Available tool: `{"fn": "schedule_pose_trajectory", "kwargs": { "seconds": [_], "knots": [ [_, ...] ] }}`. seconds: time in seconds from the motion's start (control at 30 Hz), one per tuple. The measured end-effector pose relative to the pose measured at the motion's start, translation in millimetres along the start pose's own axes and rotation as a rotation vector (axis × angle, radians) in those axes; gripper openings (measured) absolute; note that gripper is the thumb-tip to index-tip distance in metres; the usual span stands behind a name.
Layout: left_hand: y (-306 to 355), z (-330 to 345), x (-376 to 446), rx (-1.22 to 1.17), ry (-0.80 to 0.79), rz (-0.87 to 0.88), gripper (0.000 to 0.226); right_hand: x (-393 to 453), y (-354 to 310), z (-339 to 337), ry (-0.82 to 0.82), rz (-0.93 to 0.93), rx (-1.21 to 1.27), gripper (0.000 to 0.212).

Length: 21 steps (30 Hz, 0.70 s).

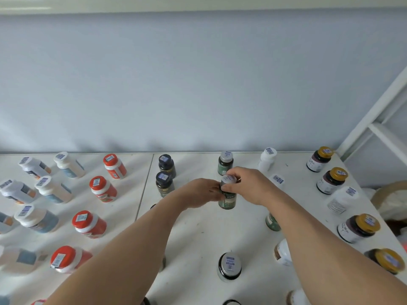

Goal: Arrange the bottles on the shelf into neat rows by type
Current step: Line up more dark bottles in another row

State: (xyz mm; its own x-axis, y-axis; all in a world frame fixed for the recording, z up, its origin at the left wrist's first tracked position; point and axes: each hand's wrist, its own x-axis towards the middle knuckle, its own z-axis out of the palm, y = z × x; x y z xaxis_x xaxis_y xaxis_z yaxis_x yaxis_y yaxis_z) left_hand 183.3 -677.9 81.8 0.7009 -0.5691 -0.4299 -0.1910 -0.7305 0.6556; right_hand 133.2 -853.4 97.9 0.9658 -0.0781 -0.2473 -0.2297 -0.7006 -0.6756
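On the shelf point(198, 234), left hand point(201, 192) & right hand point(248, 186) both squeezed the green bottle point(228, 195); a bump could've tipped its green neighbor point(225, 165).

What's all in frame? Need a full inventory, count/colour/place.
red-capped bottles: 4 clear, red and white, one column left of centre
white-capped bottles: at least 7, white, blue or orange labels, far left
black-capped bottles: 2, dark, centre back
green bottles: 4 or so, silver caps, centre column; one held
held green bottle: 1, mid column
white bottles: about 3, right of centre
gold-capped bottles: 4, dark, right edge
shelf: white
left hand: on held bottle
right hand: on its cap
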Motion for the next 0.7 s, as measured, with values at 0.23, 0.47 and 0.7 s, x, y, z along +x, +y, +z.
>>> {"fn": "schedule_pose_trajectory", "kwargs": {
  "seconds": [0.23, 0.47, 0.7],
  "knots": [
    [-4, -8, -2, -0.135, -0.065, -0.026, 0.033, 2, -6, -3, 0.024, -0.001, 0.043, 0.033],
    [-7, -11, 0, -0.170, -0.083, 0.000, 0.029, -1, -10, -2, 0.049, 0.001, 0.060, 0.034],
    [-10, -10, 0, 0.160, 0.003, 0.052, 0.046, -5, -6, 9, 0.057, 0.000, 0.060, 0.042]
  ]
}}
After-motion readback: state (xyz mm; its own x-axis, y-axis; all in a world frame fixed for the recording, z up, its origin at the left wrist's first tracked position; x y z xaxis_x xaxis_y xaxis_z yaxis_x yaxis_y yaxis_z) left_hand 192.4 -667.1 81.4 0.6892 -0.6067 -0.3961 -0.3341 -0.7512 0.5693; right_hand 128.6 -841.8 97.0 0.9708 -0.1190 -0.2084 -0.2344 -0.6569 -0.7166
